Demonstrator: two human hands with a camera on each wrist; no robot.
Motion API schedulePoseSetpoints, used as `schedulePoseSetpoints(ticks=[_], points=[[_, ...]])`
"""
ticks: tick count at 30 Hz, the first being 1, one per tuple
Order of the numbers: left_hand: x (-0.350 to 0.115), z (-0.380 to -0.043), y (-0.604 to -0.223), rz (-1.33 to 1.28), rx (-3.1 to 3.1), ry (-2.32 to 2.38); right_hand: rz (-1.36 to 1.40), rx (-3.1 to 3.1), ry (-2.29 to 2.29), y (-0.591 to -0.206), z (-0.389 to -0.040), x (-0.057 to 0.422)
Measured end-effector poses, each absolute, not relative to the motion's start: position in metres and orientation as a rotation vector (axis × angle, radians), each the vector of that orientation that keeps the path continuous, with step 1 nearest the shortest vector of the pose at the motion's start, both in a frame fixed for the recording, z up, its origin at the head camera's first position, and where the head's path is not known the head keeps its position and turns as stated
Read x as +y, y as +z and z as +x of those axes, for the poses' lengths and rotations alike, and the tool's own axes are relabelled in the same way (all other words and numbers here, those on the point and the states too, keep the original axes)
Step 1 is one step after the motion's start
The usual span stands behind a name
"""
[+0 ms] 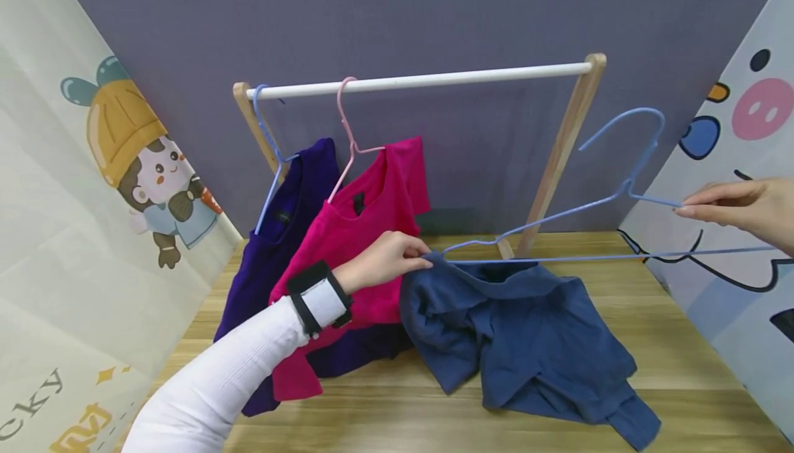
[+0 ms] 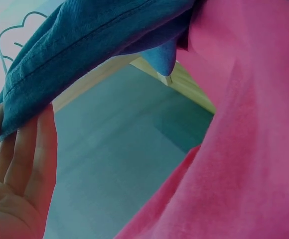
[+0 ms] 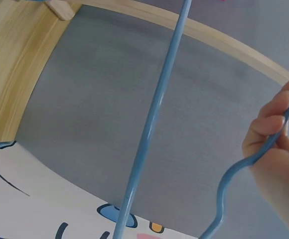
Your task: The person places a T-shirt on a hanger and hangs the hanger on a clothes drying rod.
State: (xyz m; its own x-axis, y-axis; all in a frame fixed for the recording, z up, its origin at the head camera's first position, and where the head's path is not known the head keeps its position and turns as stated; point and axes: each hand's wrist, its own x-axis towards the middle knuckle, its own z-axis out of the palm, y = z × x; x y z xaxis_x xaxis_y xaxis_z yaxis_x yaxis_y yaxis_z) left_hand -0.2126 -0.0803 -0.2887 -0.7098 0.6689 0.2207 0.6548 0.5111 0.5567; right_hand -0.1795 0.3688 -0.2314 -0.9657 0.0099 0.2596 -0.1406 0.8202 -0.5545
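A navy blue shirt (image 1: 527, 343) lies crumpled on the wooden table (image 1: 682, 370). My left hand (image 1: 422, 258) pinches its collar edge and lifts it by the left tip of a light blue wire hanger (image 1: 620, 191). My right hand (image 1: 685, 208) pinches the hanger's right shoulder and holds it in the air, hook up. In the left wrist view the navy hem (image 2: 84, 50) lies over my fingers (image 2: 20, 164), with the pink shirt (image 2: 254, 149) right beside them. The right wrist view shows the hanger's bar (image 3: 154, 114) and my fingers (image 3: 274, 134) curled on its bent wire.
A wooden rack with a white rod (image 1: 422, 81) stands at the back. A purple shirt (image 1: 291, 232) on a blue hanger and a pink shirt (image 1: 366, 232) on a pink hanger hang at its left end. Cartoon-printed panels (image 1: 93, 198) wall both sides.
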Motion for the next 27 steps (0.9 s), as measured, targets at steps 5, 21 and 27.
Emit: schedulePoseSetpoints(ticks=[5,21,27], points=[[-0.080,-0.212,-0.289,1.169,2.712,0.985,0.185,-2.731,0.892,-0.236,-0.178,0.372],[-0.081,-0.210,-0.290,1.198,2.743,0.952,0.310,-2.650,0.965,-0.235,-0.178,0.370],[-0.078,-0.209,-0.291,1.213,2.737,0.977,0.273,-2.749,0.933,-0.238,-0.182,0.364]])
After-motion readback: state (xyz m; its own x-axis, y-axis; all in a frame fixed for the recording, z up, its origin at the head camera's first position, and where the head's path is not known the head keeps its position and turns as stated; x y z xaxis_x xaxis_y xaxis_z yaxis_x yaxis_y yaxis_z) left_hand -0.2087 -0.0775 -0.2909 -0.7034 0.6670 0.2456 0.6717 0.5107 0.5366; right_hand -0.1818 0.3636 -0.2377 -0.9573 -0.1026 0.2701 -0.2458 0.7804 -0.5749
